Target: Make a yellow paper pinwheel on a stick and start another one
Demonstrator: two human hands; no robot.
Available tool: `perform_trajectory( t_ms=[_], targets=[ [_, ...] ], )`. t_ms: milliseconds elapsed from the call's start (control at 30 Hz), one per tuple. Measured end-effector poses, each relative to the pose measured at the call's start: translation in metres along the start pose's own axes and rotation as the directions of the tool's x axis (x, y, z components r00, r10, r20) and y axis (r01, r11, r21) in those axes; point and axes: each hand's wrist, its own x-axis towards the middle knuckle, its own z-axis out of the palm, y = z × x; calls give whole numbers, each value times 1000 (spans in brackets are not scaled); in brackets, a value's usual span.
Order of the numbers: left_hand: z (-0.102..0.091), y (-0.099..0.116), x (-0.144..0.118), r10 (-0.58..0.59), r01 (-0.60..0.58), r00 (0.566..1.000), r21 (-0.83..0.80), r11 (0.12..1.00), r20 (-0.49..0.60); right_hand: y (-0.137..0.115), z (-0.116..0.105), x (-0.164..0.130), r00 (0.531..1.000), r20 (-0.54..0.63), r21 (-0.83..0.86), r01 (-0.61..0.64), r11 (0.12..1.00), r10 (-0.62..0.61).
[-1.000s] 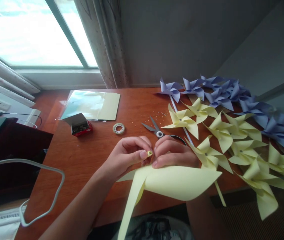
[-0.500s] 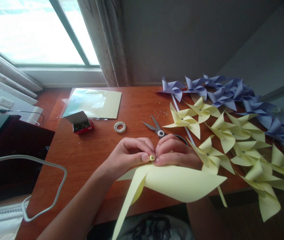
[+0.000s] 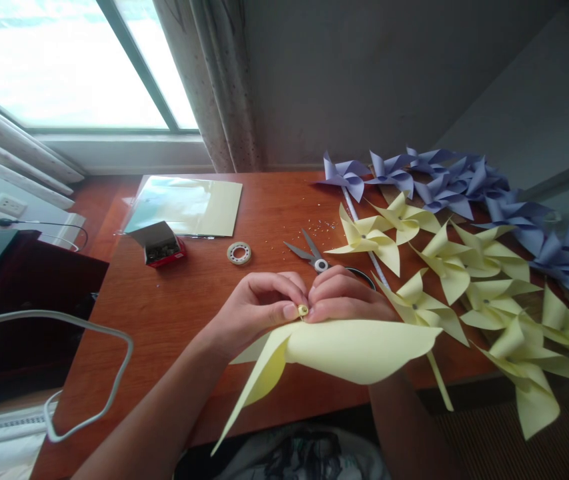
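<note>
A pale yellow paper pinwheel (image 3: 354, 350) is held just above the near edge of the wooden table (image 3: 199, 293). My left hand (image 3: 259, 307) pinches its centre from the left, thumb tip against a small yellow round piece (image 3: 303, 310). From the right, my right hand (image 3: 347, 300) grips the same centre with fingers curled. The paper blades fan out below and to the right, hiding the lower part of both hands. A thin yellow stick (image 3: 439, 381) pokes out beneath the paper.
Finished yellow pinwheels (image 3: 444, 267) and purple pinwheels (image 3: 444, 183) lie along the table's right side. Grey scissors (image 3: 309, 255), a tape roll (image 3: 239, 253), a small open red box (image 3: 161, 247) and a shiny paper pack (image 3: 184, 207) lie farther back. A white cable (image 3: 89, 373) loops at left.
Both hands stay pinched at the pinwheel's centre. The paper blades have tilted, the left blade swinging down and the right tip drawing in a little.
</note>
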Motion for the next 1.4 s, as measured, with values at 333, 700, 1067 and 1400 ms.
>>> perform_trajectory(
  t_ms=[333, 700, 1067, 1400],
  targets=[
    [-1, 0, 1, 25, -25, 999, -4, 1000, -41, 6, 0, -3, 998, -5, 42, -59, 997, 59],
    [-1, 1, 2, 35, -35, 999, -12, 999, -14, 5, 0, -3, 998, 12, 59, -67, 996, 67],
    [-3, 0, 2, 52, -52, 999, -2, 999, -12, 8, 0, -5, 997, 30, 10, -75, 997, 75],
    [-3, 0, 1, 74, -74, 997, 20, 997, -11, 8, 2, -9, 997, 28, -5, -67, 998, 67]
  ],
)
